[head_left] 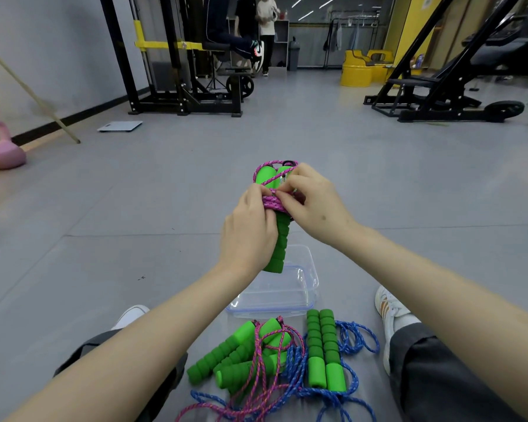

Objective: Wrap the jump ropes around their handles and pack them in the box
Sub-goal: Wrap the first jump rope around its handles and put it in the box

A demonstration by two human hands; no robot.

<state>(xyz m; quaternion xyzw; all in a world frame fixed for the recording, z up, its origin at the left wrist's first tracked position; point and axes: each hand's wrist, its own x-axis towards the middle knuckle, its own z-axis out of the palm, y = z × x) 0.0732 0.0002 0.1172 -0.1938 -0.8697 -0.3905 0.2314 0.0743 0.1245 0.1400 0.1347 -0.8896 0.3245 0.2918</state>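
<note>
I hold a pair of green foam handles point(278, 248) upright above the floor, with pink rope point(272, 204) coiled around their middle. My left hand point(249, 229) grips the handles from the left. My right hand point(314, 205) pinches the pink rope at the coil. Below them stands a clear plastic box point(275, 295), open, with nothing visible inside. On the floor between my legs lie more green-handled ropes: a loose pink rope point(256, 370) and a blue rope point(326, 351) with its two handles side by side.
My legs and white shoes point(390, 312) flank the pile. Farther off on the grey floor are a pink kettlebell point(0, 147), a scale point(119, 126), a black rack point(177, 56), a bench machine point(445, 86), yellow drums point(360, 68), and people at the back.
</note>
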